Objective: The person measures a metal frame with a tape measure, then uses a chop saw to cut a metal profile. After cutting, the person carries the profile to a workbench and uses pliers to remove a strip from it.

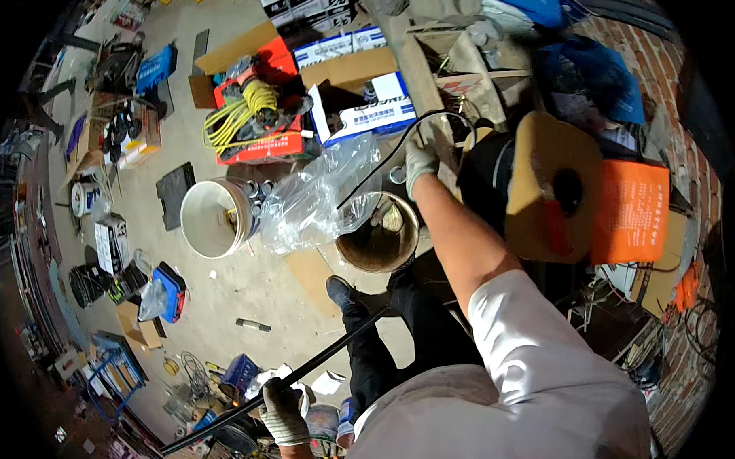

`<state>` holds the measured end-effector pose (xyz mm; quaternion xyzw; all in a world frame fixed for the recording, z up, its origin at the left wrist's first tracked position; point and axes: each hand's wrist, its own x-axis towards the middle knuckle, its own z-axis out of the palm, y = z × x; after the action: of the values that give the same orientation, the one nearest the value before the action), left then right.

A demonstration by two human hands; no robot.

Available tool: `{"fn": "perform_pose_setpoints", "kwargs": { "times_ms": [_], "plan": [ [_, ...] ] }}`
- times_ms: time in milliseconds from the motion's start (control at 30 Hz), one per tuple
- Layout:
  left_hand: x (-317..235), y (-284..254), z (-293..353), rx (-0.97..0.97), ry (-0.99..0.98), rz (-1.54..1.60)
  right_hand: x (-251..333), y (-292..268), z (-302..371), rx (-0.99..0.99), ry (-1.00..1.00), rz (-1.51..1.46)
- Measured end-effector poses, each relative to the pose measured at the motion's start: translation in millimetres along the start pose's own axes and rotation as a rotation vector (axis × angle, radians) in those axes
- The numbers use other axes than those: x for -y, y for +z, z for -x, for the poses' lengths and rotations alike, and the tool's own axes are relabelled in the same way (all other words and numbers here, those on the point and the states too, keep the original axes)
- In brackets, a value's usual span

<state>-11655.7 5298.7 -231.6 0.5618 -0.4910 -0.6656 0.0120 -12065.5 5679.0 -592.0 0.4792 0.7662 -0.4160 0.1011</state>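
My left hand, in a pale work glove, is closed around a long black tube that slants from the lower left up past my legs. My right arm reaches forward, and my gloved right hand is closed on a thin black cable that arcs above it. One end of the cable hangs over the bucket area; the other side curves toward a large cardboard-sided spool. Just left of my right forearm stands a rusty-looking bucket with odd pieces inside.
Clear plastic sheeting lies beside a white bucket. Beyond are a red box with yellow cord, an open blue-and-white carton and a wooden tray. An orange package leans right of the spool.
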Motion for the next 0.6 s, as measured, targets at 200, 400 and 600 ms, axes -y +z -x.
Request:
{"fn": "perform_pose_setpoints", "kwargs": {
  "times_ms": [200,400,600],
  "plan": [
    [37,22,-12,-0.041,-0.013,-0.045,46,-10,-38,0.054,0.194,-0.432],
    [44,41,-16,-0.037,-0.063,-0.093,74,-19,-3,0.213,0.294,-0.597],
    [30,63,-19,0.062,0.038,-0.200,-1,-9,54,0.334,-0.027,-0.364]
  ]
}}
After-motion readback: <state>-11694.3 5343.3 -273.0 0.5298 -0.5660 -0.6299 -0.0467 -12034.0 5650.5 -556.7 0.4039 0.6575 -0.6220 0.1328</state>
